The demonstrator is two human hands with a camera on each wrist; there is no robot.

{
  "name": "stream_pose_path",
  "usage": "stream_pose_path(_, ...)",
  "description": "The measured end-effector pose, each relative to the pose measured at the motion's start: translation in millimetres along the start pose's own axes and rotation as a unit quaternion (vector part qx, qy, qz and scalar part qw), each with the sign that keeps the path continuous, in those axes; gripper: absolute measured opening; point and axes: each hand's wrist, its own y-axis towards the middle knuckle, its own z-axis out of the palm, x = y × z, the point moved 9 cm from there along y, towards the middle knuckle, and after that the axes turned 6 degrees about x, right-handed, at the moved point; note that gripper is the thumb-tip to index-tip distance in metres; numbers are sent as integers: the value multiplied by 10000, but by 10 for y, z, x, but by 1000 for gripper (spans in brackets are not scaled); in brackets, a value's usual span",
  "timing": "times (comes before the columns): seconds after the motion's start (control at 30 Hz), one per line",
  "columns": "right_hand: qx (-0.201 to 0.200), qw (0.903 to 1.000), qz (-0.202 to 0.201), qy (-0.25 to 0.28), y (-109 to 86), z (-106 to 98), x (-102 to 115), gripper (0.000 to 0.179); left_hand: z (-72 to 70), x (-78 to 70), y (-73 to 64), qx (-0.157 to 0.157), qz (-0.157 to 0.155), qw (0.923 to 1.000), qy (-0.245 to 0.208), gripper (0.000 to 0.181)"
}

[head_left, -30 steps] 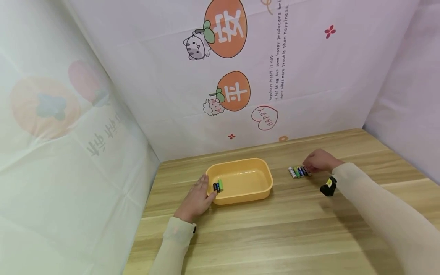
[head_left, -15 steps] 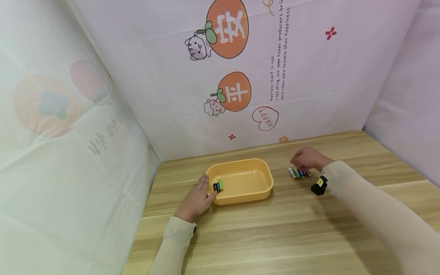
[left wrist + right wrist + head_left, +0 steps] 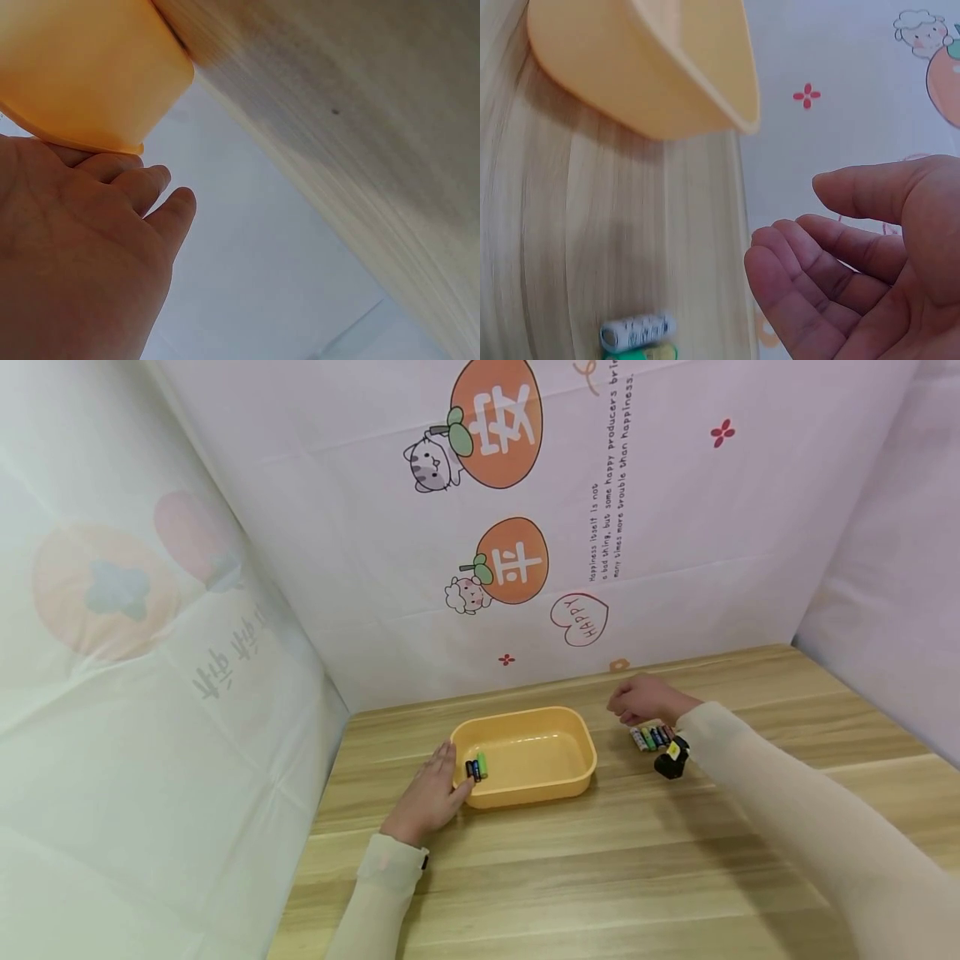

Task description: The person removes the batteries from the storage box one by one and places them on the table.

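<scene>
A yellow rectangular plastic bin (image 3: 525, 793) stands on the table in the head view. My left hand (image 3: 427, 797) rests on its left end, fingers along the rim and thumb at the near corner. The left wrist view shows those extended fingers (image 3: 139, 184) against the rim. Inside the bin's left end lie two dark batteries (image 3: 472, 770) and a green one (image 3: 482, 766). Right of the bin, my right hand (image 3: 647, 697) hovers above a row of several batteries (image 3: 651, 737). In the right wrist view its fingers are loosely bent, thumb apart, with nothing between them.
The wood-grain table (image 3: 570, 877) meets a white printed cloth wall (image 3: 360, 568) at the back, with more cloth at left and right. A black wrist camera (image 3: 672, 758) hangs under the right sleeve, near the battery row.
My right hand has moved left from the right end of the battery row to above its left end, toward the bin. The left hand and the bin have stayed put.
</scene>
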Motion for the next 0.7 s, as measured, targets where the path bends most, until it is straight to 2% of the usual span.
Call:
stream_pose_path(0.17, 39, 9998, -28, 197, 87, 98, 107, 30, -5, 3, 4, -17, -2, 10000, -26, 87)
stream_pose_path(0.57, 179, 9992, -216, 299, 216, 347, 375, 28, 16, 15, -1, 58, -79, 9999, 50, 88)
stream_pose_path(0.7, 218, 9990, -234, 299, 272, 422, 431, 29, 19, 17, 2, 59, -97, 9999, 27, 84)
